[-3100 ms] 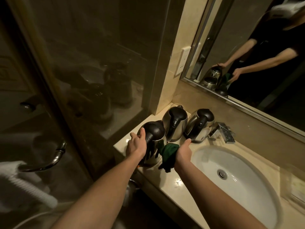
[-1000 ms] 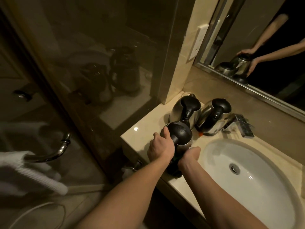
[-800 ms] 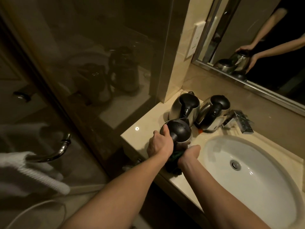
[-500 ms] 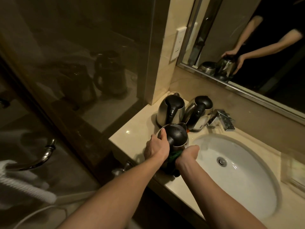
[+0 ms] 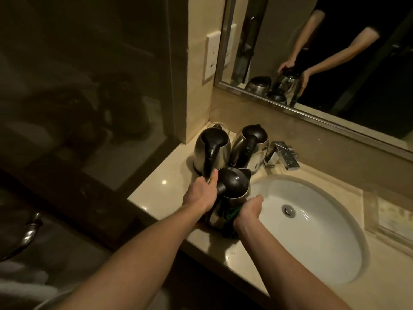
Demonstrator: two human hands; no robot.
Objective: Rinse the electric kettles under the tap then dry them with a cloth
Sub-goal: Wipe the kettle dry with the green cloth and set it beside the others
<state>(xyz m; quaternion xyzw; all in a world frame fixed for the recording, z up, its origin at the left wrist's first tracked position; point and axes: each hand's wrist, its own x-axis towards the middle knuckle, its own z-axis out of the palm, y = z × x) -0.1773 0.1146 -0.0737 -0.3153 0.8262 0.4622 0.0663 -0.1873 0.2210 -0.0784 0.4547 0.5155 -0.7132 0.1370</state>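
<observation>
With my left hand [image 5: 200, 193] clamped on the handle of the black-lidded steel kettle [image 5: 233, 186] at the near edge of the beige counter [image 5: 161, 193], left of the white basin [image 5: 324, 242], and my right hand [image 5: 247, 211] clutching a dark green cloth [image 5: 231, 215] against it, hard rubbing could tip it off

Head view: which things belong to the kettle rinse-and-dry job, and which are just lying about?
Job:
near kettle, gripped by the left hand
green cloth, held against it by the right hand
back-left kettle
back-right kettle
tap
sink

Lying about:
wall socket
mirror
white towel
</observation>
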